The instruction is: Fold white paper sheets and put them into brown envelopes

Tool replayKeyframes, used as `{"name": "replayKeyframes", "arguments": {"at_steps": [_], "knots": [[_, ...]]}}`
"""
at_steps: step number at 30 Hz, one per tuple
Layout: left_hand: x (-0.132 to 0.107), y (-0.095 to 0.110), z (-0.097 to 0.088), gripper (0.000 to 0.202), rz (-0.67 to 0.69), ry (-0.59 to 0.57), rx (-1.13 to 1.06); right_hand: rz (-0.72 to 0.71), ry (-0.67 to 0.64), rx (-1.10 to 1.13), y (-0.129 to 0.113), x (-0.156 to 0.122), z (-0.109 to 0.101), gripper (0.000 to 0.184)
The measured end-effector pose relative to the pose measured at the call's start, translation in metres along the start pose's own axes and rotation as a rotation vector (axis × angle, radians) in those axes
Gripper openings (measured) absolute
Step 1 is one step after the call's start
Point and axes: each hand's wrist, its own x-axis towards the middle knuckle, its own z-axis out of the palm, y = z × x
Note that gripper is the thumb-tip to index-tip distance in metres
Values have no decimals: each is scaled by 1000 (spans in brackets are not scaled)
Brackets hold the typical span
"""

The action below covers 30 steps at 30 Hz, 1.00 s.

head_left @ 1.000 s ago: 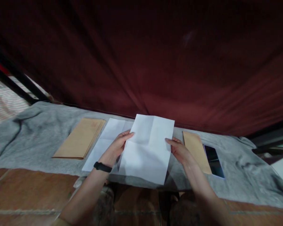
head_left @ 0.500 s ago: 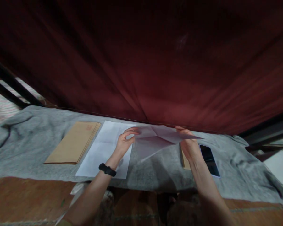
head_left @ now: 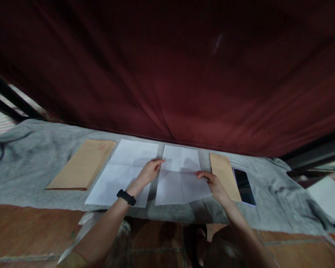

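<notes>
A creased white sheet of paper (head_left: 179,175) lies flat on the grey cloth (head_left: 30,156) in front of me. My left hand (head_left: 146,174), with a black band on the wrist, pinches the sheet's left edge. My right hand (head_left: 213,183) grips its right edge, fingers curled on the paper. A second white sheet (head_left: 123,173) lies flat just to the left, partly under my left hand and wrist.
A stack of brown envelopes (head_left: 82,163) lies at the left on the cloth. A single brown envelope (head_left: 225,171) and a dark phone (head_left: 243,181) lie to the right. A dark red curtain (head_left: 184,74) hangs close behind. Tiled floor (head_left: 25,230) runs along the front.
The sheet was held up facing me, then turned over in the air, and now lies flat on the cloth. Both hands came down with it, still at its edges.
</notes>
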Motion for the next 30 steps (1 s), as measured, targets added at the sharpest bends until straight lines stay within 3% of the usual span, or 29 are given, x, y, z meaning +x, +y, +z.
{"name": "replayKeyframes", "arguments": {"at_steps": [5, 9, 12, 17, 21, 26, 30], "knots": [[-9, 11, 5, 31, 13, -38, 115, -54, -155, -216, 9, -7, -13, 26], [-19, 22, 20, 31, 145, -24, 240, -85, -248, -345, 5, -9, -22, 33], [-29, 32, 33, 34, 228, -78, 330, -111, -301, -389, 2, -12, -28, 34], [-45, 48, 48, 32, 282, -155, 473, -183, -240, -454, -3, -16, -24, 34], [-50, 54, 59, 36, 332, -134, 553, -248, -126, -521, -20, -17, 13, 30], [-53, 53, 74, 49, 401, -237, 590, -505, -184, -549, -42, -36, 83, 27], [-53, 47, 85, 55, 449, -269, 569, -573, -140, -626, -53, -61, 126, 16]]}}
